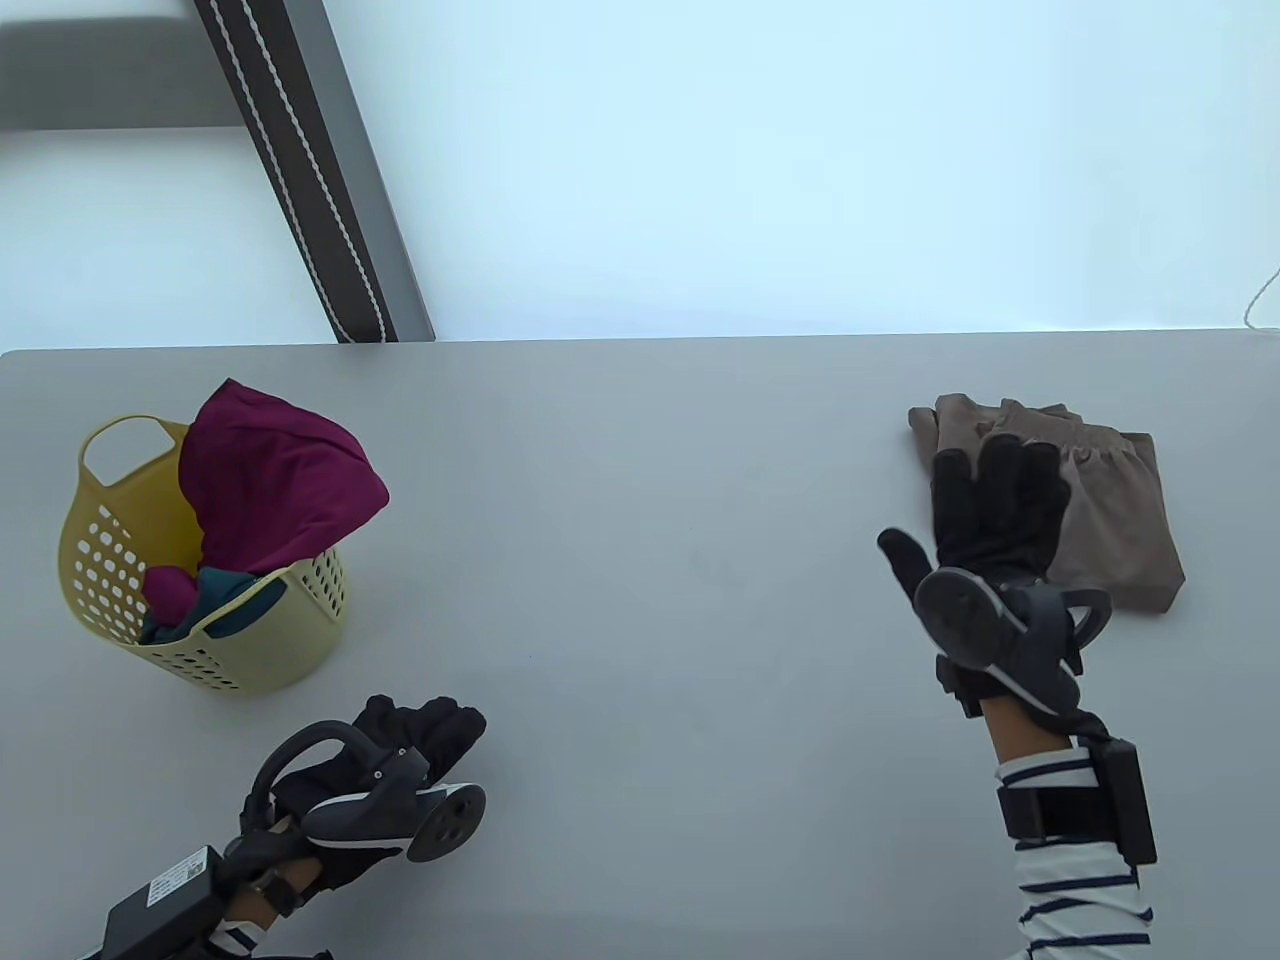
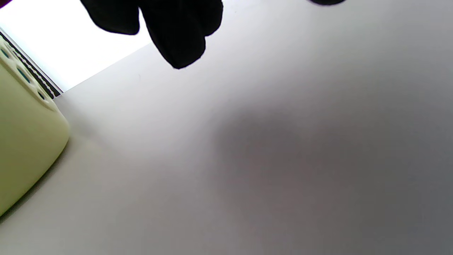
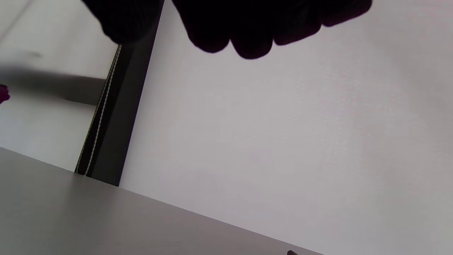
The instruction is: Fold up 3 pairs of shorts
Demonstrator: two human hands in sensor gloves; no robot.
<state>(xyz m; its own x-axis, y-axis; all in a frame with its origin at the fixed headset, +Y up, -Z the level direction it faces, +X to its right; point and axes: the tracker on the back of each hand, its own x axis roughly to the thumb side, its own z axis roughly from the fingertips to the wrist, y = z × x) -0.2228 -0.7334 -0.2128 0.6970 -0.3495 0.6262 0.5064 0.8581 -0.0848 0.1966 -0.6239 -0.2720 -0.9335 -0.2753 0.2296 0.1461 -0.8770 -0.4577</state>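
Note:
A folded pair of tan shorts (image 1: pixel 1115 520) lies at the table's right, near the far edge. My right hand (image 1: pixel 985 500) is over its left part with straight, spread fingers; whether it touches the cloth I cannot tell. Its fingertips (image 3: pixel 247 39) hang dark at the top of the right wrist view. A yellow perforated basket (image 1: pixel 110 590) at the left holds magenta shorts (image 1: pixel 280 480) that spill over its rim, and a teal garment (image 1: pixel 235 605). My left hand (image 1: pixel 425 735) hangs near the front left with loosely curled fingers (image 2: pixel 177 39), holding nothing.
A dark strap with white stitching (image 1: pixel 300 170) runs diagonally beyond the table's far edge. The basket's pale wall (image 2: pixel 24 141) stands just left of my left hand. Grey tabletop (image 1: pixel 640 560) stretches between the basket and the folded shorts.

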